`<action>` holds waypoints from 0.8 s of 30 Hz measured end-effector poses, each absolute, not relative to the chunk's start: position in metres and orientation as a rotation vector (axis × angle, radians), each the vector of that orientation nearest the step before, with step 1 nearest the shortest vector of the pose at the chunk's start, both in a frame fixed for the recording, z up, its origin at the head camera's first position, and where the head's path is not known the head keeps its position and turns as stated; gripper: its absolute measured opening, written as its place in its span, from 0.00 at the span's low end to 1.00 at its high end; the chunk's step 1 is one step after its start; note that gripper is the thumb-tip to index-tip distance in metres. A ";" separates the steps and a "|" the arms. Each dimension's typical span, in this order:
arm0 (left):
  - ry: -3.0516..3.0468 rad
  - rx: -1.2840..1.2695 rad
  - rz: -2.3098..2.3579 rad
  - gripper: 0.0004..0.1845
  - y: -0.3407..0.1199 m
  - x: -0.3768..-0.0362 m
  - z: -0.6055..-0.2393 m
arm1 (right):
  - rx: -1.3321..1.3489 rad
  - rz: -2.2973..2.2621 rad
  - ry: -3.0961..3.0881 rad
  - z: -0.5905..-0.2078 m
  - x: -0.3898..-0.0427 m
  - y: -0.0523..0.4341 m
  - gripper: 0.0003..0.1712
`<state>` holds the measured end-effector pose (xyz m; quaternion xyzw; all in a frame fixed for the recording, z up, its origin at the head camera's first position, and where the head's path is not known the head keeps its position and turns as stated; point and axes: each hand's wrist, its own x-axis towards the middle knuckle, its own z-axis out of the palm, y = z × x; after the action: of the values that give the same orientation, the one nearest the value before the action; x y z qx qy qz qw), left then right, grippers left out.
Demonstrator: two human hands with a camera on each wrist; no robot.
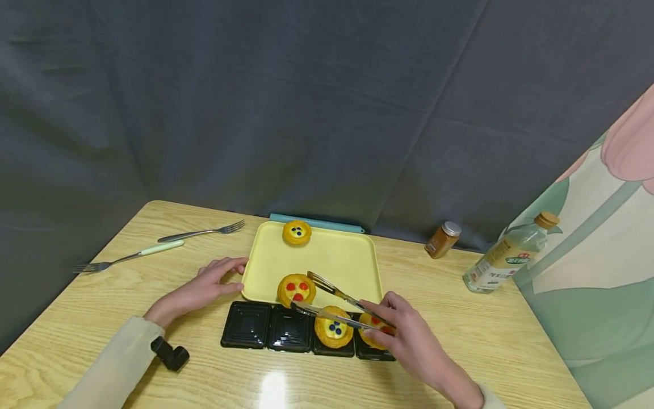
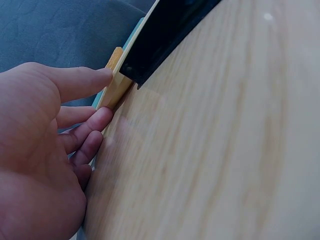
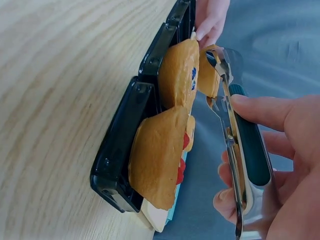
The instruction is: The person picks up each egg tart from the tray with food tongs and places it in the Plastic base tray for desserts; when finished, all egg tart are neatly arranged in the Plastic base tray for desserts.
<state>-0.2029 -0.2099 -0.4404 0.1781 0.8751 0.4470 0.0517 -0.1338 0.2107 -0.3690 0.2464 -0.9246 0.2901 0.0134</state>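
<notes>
My left hand (image 1: pixel 209 289) touches the left edge of a yellow tray (image 1: pixel 337 250), thumb at its near corner. My right hand (image 1: pixel 409 341) grips metal tongs (image 1: pixel 339 294) with dark green handle pads. The tongs' arms are spread, their tips on either side of a red-topped egg tart (image 1: pixel 297 286) at the tray's near edge. A blue-topped tart (image 1: pixel 297 232) sits at the tray's far edge. In front of the tray, a black compartment box (image 1: pixel 246 325) holds another blue-topped tart (image 1: pixel 333 335) and, at its right end, a red-topped one (image 3: pixel 155 155) partly hidden by my hand.
Two forks lie to the left, one all-metal (image 1: pixel 194 233), one with a pale green handle (image 1: pixel 162 247). A teal bar (image 1: pixel 317 222) lies behind the tray. To the right are a small brown jar (image 1: pixel 442 241) and a leaning clear bottle (image 1: pixel 506 258).
</notes>
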 end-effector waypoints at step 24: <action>2.660 0.559 1.364 0.33 -0.211 -0.203 -0.442 | 0.912 0.727 -2.915 -0.369 -0.109 0.213 0.26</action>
<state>-0.2033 -0.2114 -0.4416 0.1836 0.8736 0.4479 0.0502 -0.1087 0.2129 -0.3690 0.2904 -0.9284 0.2316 0.0012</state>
